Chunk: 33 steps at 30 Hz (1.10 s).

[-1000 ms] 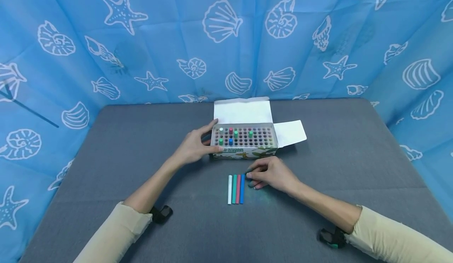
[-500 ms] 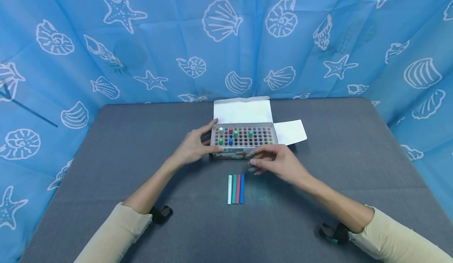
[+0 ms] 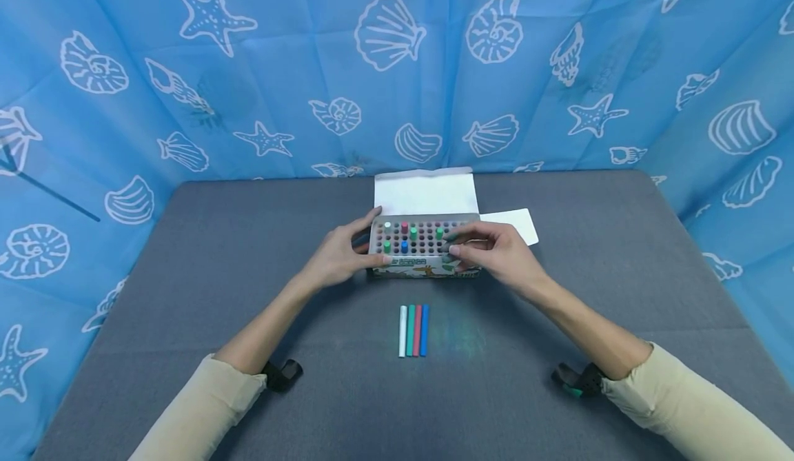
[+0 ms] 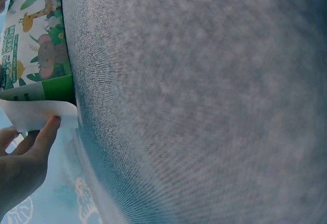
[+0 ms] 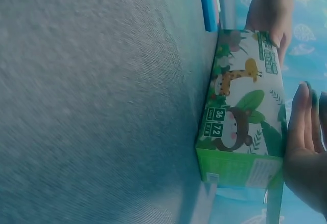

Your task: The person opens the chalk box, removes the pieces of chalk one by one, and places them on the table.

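An animal-print chalk box (image 3: 403,269) stands on the table with its lid raised. Its perforated holder carries several upright chalk sticks: green, white, red and blue. My left hand (image 3: 340,258) grips the box's left end, thumb at the front corner and index finger at the back. In the left wrist view, fingers touch a white end flap (image 4: 41,114). Over the right part of the holder is my right hand (image 3: 499,253), fingertips beside a green chalk stick (image 3: 439,233). Nothing shows between its fairly straight fingers in the right wrist view; the fingertips are stained green.
In front of the box, a white chalk stick (image 3: 402,331), a green one (image 3: 411,331), a red one (image 3: 418,331) and a blue one (image 3: 424,331) lie side by side. The white lid (image 3: 424,194) and right flap (image 3: 524,224) stick out. A blue curtain (image 3: 397,68) hangs behind the table.
My right hand has moved from beside the blue chalk stick on the table up and away to over the box. My left hand stays on the box's left end.
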Available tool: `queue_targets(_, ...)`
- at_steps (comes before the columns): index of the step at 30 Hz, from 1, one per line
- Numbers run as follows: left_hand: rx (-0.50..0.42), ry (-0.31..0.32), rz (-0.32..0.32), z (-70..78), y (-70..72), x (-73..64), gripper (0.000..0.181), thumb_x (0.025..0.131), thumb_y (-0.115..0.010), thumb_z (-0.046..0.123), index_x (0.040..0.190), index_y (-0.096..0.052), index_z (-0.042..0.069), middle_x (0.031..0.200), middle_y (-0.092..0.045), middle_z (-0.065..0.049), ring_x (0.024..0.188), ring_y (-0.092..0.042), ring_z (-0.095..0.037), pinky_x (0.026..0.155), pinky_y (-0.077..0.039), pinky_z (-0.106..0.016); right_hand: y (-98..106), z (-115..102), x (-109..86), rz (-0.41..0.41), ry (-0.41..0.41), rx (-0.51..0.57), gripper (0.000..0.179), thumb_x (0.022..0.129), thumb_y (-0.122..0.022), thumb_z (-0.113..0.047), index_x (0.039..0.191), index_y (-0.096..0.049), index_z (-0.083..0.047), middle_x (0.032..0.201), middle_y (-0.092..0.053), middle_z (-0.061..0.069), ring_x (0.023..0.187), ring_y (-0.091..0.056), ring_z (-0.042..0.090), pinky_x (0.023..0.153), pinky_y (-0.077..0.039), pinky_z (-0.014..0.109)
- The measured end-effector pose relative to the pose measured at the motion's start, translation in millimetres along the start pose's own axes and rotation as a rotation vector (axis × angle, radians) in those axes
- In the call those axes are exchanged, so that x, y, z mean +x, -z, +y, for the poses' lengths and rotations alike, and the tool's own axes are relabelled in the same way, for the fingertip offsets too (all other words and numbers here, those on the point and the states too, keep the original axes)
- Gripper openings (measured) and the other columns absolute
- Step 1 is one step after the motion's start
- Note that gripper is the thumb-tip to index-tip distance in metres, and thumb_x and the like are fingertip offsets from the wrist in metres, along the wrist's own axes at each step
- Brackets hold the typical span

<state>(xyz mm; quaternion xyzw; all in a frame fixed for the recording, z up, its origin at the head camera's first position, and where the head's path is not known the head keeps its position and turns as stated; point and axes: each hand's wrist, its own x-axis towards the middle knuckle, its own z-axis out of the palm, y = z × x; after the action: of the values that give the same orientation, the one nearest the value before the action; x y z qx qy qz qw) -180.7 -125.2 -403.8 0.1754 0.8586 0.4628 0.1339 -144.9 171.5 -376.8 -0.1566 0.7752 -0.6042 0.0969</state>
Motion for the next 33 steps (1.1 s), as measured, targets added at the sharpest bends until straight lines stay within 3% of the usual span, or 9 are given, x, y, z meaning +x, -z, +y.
queue_targets(12, -0.001, -0.004, 0.005, -1.8, 0.5, 0.3, 0.092, 0.086, -0.08, 0.027, 0.159, -0.024, 0.021, 0.158, -0.034, -0.013, 0.143, -0.036, -0.031, 0.107, -0.047, -0.038, 9, -4, 19.5, 0.051, 0.058, -0.153, 0.023, 0.094, -0.069, -0.008, 0.115, -0.069, -0.001, 0.099, -0.071, 0.02, 0.084, -0.07, 0.036, 0.074, -0.062, 0.039)
queue_targets(20, -0.012, 0.0, -0.002, -1.8, -0.5, 0.4, 0.092, 0.087, -0.08, 0.026, 0.159, -0.024, 0.021, 0.159, -0.032, -0.013, 0.142, -0.036, -0.03, 0.105, -0.048, -0.036, 9, 1, 26.8, 0.067, 0.072, -0.276, 0.022, 0.093, -0.069, -0.007, 0.115, -0.071, -0.004, 0.104, -0.072, 0.013, 0.095, -0.069, 0.024, 0.075, -0.06, 0.034)
queue_targets(26, -0.005, 0.002, 0.001, -0.9, -0.2, 0.5, 0.092, 0.086, -0.08, 0.028, 0.159, -0.024, 0.022, 0.161, -0.028, -0.011, 0.142, -0.037, -0.03, 0.105, -0.049, -0.036, 8, -1, 34.8, 0.044, 0.042, -0.396, 0.026, 0.093, -0.069, -0.007, 0.119, -0.07, -0.005, 0.11, -0.072, 0.013, 0.101, -0.069, 0.027, 0.085, -0.059, 0.04)
queue_targets(33, 0.004, -0.005, 0.002, -2.1, -0.4, 0.8, 0.091, 0.087, -0.079, 0.028, 0.159, -0.024, 0.022, 0.159, -0.032, -0.011, 0.142, -0.037, -0.029, 0.105, -0.048, -0.036, 5, -7, 42.7, -0.01, -0.035, -0.457, 0.028, 0.093, -0.07, -0.009, 0.12, -0.07, -0.004, 0.11, -0.072, 0.014, 0.101, -0.07, 0.028, 0.084, -0.06, 0.045)
